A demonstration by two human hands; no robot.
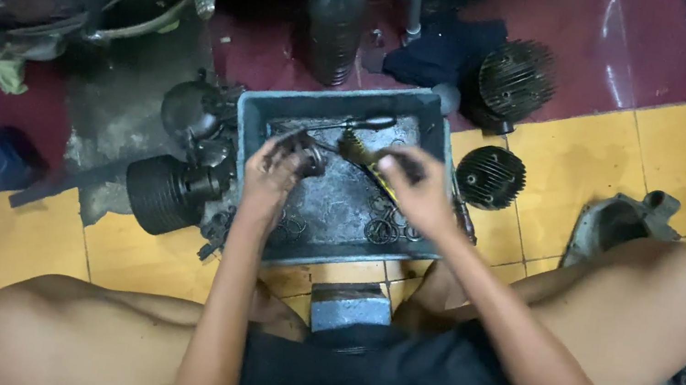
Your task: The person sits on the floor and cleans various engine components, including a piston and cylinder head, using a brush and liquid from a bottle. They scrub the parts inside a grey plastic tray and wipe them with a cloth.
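Bare knees frame the grey tray [255, 118] at centre frame, where the left hand [272, 173] pinches a small dark metal part [309, 154] while the right hand [418, 187] grips a yellow-handled brush [367, 158].

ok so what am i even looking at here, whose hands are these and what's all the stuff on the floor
This is one picture from a camera worn on a person's head, looking down. They sit low on a tiled floor, knees apart, and both bare hands are their own. In front lies a grey tray, wet and grimy, with small metal parts in it. The left hand holds a small dark metal part over the tray. The right hand grips a brush with a yellow handle, bristles toward that part. Around the tray lie finned engine pieces, a dark bottle with a blue cap, and a dark cloth.
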